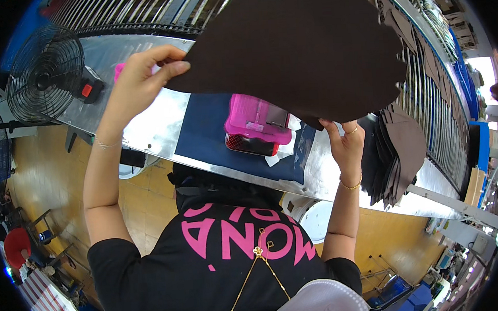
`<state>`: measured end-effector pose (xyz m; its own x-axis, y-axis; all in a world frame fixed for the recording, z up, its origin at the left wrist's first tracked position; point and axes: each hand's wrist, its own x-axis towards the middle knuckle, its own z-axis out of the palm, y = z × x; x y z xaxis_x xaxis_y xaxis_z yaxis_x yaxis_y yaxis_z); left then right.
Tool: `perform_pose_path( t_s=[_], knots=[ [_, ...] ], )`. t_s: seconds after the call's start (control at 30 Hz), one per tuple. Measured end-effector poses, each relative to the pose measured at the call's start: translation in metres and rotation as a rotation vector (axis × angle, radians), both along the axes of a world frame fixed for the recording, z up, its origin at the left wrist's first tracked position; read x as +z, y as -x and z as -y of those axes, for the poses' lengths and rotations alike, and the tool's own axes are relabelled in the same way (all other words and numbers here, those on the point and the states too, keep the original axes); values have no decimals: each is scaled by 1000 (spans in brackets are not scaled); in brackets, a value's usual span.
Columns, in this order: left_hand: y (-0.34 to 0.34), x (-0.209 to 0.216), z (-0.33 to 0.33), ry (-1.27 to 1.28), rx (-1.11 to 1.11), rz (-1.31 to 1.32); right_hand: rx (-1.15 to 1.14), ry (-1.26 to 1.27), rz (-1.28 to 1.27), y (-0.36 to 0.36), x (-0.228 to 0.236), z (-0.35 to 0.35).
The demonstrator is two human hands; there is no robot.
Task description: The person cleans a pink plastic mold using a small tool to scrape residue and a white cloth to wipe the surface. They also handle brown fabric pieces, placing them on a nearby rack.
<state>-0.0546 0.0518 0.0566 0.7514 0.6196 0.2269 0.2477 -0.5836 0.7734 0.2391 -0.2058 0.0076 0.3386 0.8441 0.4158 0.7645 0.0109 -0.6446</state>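
A large dark brown sheet with a scalloped, uneven edge, like cut leather or fabric (pixel 294 50), is held up in front of me over the table. My left hand (pixel 152 76) pinches its left corner between thumb and fingers. At its lower right edge, my right hand (pixel 345 138) grips it, the fingers partly behind the sheet. Below the sheet, a bright pink plastic tray (pixel 245 119) sits by a red and black box (pixel 251 144) and some white paper (pixel 287 148), all on a dark blue mat (pixel 208 135).
A stack of dark brown pieces (pixel 400 149) lies on the metal table (pixel 158 124) to the right. A black wire fan (pixel 44 77) stands at the left. Behind the table runs a slatted rack (pixel 132 11), with more brown pieces (pixel 429 67) on its right part.
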Motion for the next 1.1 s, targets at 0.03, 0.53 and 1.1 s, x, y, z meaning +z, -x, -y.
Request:
perform_pose_path(
  t_s=[0.03, 0.53, 1.1],
  knots=[
    [-9, 4, 7, 134, 14, -41, -56, 30, 1, -4, -9, 9],
    [-97, 36, 26, 534, -318, 75, -150, -121, -906, -36, 32, 101],
    [-49, 59, -23, 996, -255, 297, 226, -49, -1503, -25, 91, 39]
  ],
)
